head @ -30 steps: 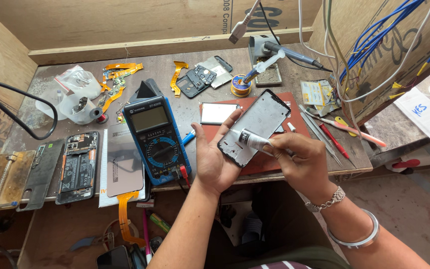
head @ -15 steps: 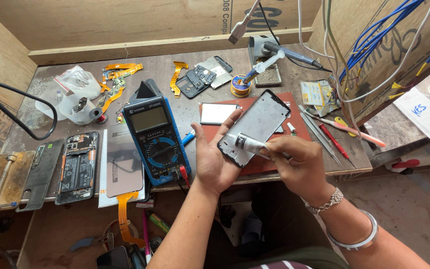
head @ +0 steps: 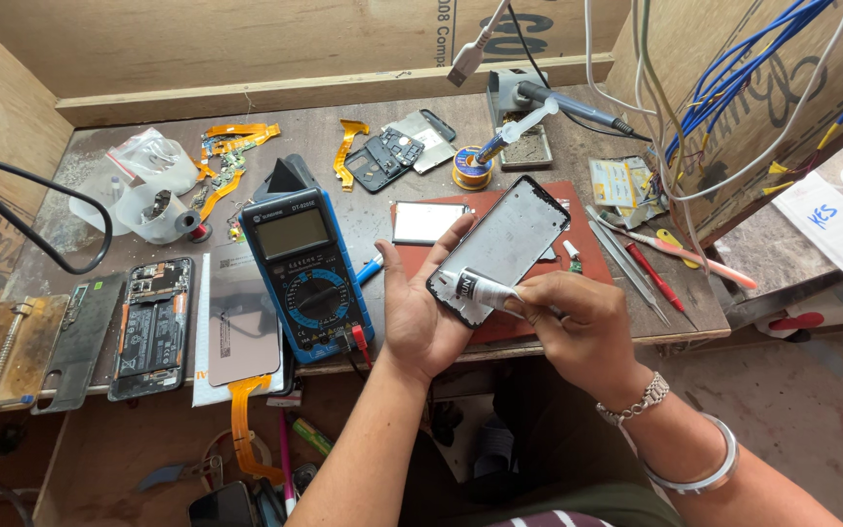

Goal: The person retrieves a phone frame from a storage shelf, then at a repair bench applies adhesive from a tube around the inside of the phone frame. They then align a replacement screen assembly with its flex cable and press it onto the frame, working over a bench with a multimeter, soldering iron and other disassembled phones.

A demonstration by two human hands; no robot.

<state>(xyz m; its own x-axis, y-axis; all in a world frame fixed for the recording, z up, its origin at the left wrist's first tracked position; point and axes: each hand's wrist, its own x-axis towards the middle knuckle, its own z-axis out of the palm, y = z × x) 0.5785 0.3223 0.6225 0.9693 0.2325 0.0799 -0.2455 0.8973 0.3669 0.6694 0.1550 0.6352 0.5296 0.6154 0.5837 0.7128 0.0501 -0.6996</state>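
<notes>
Across the last second little changed: your hands kept the same hold, and the tube's tip stayed at the lower end of the frame, drifting only slightly along its edge. I'd judge from that that you were still working along that bottom edge, not yet moving up the sides.

At the far left, an opened phone [head: 151, 325] lay with its boards showing, and beside it the blue multimeter [head: 306, 274] sat untouched on the wooden bench [head: 324, 137].

Your left hand [head: 421, 317] was cupped half open under the phone frame [head: 501, 247], thumb along its left edge and fingers behind it, holding it tilted up above the red mat [head: 578, 210] at the front of the bench.

Your right hand [head: 578, 327] was closed around the small white tube [head: 483, 288], pinched between thumb and fingers, its tip touching the frame's lower left corner.

To the right, the tweezers [head: 622, 259] lay apart from both hands.
</notes>
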